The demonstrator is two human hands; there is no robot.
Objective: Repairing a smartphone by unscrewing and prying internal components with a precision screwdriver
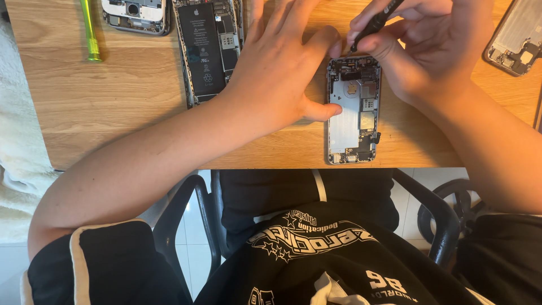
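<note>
The left hand (pixel 279 73) presses open fingers on the light, fragile opened phone shell (pixel 353 110), best steadied by its edges, while the right hand (pixel 429 48) pinches a black screwdriver (pixel 375 22).

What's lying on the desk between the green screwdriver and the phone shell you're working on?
In the head view, an opened phone with its black battery exposed lies between the green screwdriver and the phone shell; the left hand also spans that stretch.
</note>
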